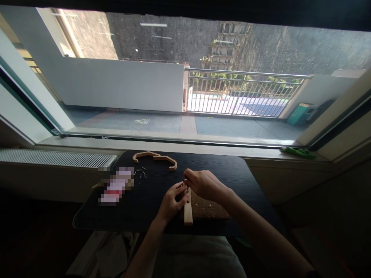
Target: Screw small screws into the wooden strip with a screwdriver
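Note:
A pale wooden strip (188, 216) with dark holes lies lengthwise along the left side of a brown, textured block (207, 206) on the black table. My left hand (171, 202) grips the strip from the left, thumb and fingers closed at its upper part. Over the strip's far end, my right hand (204, 183) is closed in a pinch. Whatever sits between those fingertips is hidden or too small to name. Two curved wooden pieces, a left one (145, 153) and a right one (169, 159), rest near the table's back edge. Several small screw-like metal pieces (141, 172) are scattered left of my hands.
A blurred-out pinkish item (116, 187) lies on the left of the black table (232, 166). Behind the table are a window sill (203, 147) and a large window. A radiator (58, 157) stands at left, and a green cloth (298, 152) lies on the sill at right.

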The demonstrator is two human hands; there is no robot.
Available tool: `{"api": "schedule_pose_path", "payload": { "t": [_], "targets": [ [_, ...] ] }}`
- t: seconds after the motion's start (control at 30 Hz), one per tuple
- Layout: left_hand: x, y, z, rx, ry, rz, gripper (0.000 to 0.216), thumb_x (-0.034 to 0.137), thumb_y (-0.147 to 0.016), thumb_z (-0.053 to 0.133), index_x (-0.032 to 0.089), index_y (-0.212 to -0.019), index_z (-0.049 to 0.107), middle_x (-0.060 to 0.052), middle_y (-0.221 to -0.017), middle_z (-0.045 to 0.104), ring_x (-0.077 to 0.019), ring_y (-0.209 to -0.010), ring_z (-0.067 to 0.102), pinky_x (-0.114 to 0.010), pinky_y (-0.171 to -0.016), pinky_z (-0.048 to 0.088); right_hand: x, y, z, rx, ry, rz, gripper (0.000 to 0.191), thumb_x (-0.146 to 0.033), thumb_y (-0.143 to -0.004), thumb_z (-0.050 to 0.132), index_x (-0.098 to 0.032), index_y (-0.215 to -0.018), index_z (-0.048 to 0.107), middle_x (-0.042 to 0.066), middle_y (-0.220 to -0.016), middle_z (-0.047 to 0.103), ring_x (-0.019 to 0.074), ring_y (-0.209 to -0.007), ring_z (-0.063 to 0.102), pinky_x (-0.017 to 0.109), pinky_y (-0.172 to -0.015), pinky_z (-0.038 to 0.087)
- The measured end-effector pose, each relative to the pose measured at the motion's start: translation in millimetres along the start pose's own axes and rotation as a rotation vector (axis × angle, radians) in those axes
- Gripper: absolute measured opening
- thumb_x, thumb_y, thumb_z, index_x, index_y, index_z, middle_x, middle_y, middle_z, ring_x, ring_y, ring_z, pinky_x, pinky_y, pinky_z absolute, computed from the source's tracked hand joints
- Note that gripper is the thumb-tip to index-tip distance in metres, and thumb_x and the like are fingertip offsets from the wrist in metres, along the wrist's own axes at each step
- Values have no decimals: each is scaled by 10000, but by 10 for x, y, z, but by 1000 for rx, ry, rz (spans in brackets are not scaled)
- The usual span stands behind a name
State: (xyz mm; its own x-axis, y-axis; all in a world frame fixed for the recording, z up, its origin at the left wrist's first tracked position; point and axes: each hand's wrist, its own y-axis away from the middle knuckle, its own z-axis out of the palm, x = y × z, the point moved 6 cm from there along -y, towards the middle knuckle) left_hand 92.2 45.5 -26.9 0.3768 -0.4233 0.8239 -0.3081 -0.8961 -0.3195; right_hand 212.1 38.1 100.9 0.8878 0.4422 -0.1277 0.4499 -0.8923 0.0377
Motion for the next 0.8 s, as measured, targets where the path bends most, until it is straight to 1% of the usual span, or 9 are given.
{"api": "schedule_pose_path", "payload": {
  "t": [0.33,0.53,0.8],
  "targets": [
    [42,1,-11,1,-9,3,277,297,-827,635,228,-1078,730,-92,-1238,664,-271,-1175,606,-429,-1036,481,34,-19,40,43,19,-6,187,-380,-1001,444,-220,-1001,542,18,-800,712,168,-688,663,267,-540,219],
    [47,3,-14,2,-13,3,275,294,-830,636,226,-1079,730,-93,-1214,673,-275,-1171,607,-433,-1031,485,48,-30,14,49,61,22,242,-435,-986,464,-221,-963,575,22,-760,712,185,-690,673,272,-541,218],
    [51,5,-16,-6,-5,-4,276,292,-834,633,220,-1083,727,-95,-1207,674,-273,-1168,603,-436,-1037,473,50,-35,-3,61,91,21,296,-474,-975,469,-217,-925,607,33,-743,712,178,-660,654,269,-543,218]
  ]
}}
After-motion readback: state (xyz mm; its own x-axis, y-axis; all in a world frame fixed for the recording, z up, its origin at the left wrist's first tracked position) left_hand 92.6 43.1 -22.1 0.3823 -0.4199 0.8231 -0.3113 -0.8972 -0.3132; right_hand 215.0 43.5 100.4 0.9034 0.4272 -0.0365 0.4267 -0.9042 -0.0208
